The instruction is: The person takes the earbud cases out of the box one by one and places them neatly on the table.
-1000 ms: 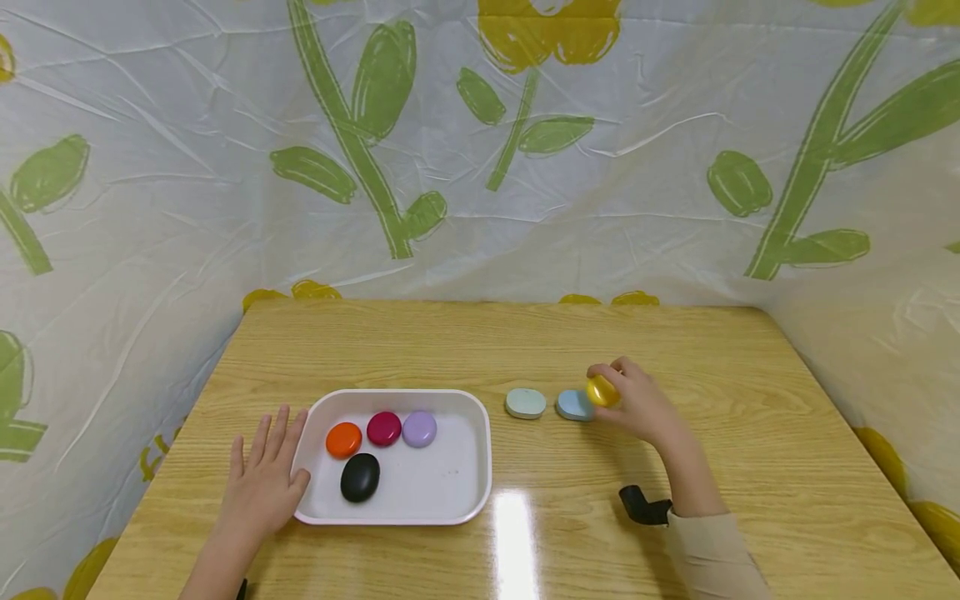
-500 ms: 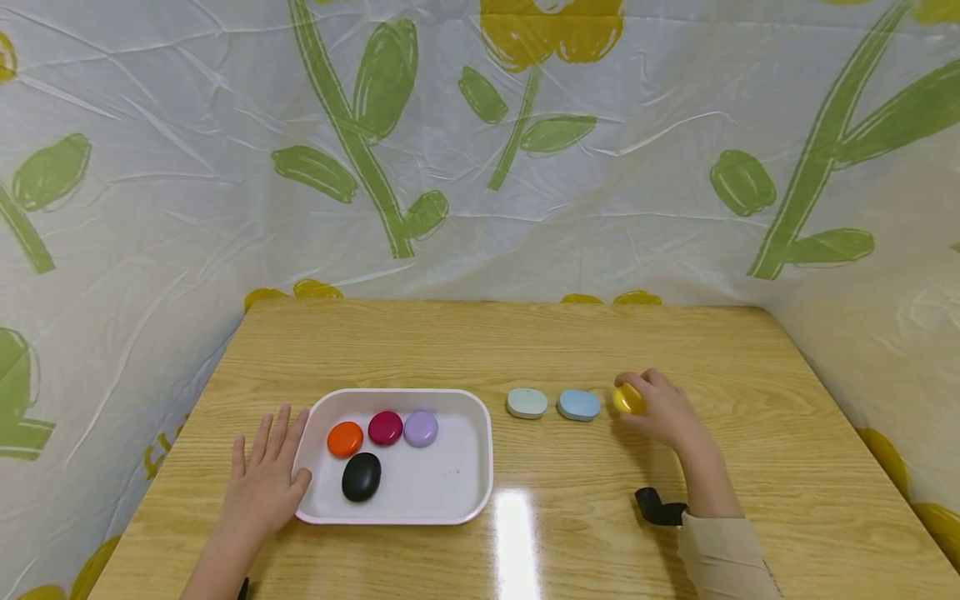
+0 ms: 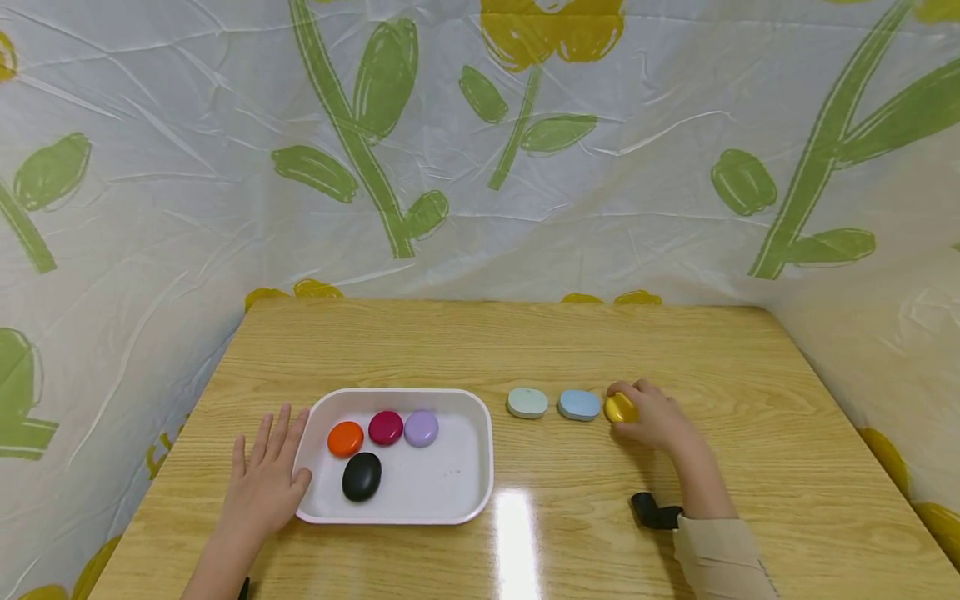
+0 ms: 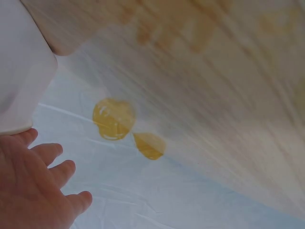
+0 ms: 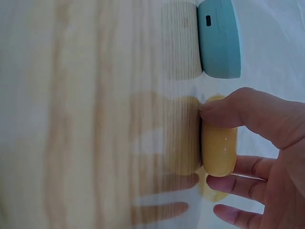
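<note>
My right hand (image 3: 660, 423) pinches a glossy yellow earbud case (image 3: 619, 408), thumb on one side and fingers on the other. In the right wrist view that yellow case sits right at the tabletop, a lid seam across it. Just left of it lies a light blue earbud case (image 3: 579, 405), whose small charging port shows in the right wrist view. A pale mint case (image 3: 527, 403) is farther left in the same row. With fingers spread, my left hand (image 3: 262, 483) rests against the left side of a white tray (image 3: 431, 493); the left wrist view shows its fingertips beside the tray wall.
Inside the tray lie an orange case (image 3: 345, 439), a crimson case (image 3: 386, 427), a lilac case (image 3: 422, 428) and a larger black case (image 3: 362, 477). A black wrist camera mount (image 3: 656, 512) juts out near the right sleeve. Flower-printed sheeting (image 3: 525, 208) encloses the wooden table (image 3: 480, 333).
My right hand has carried the yellow case rightward past the blue case, then down to the tabletop beside it. The blue case is now fully uncovered. My left hand stays in place.
</note>
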### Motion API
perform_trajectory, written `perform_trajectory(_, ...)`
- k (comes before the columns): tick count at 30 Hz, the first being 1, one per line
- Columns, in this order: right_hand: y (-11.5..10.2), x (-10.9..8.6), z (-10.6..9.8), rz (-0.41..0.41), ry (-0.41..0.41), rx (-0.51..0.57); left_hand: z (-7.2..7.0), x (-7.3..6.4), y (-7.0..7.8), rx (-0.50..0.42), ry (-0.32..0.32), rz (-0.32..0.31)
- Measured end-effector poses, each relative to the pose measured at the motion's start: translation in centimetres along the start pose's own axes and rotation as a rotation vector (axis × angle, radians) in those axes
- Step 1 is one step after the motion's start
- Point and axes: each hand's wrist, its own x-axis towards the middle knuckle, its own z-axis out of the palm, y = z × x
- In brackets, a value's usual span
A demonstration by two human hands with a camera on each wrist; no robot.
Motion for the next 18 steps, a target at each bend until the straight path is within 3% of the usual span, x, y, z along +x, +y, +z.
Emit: perform_trajectory(18, 0.02, -0.01, 0.05, 0.007, -0.019, 0.009, 0.00, -0.01, 0.11, -0.005, 0.010, 0.002)
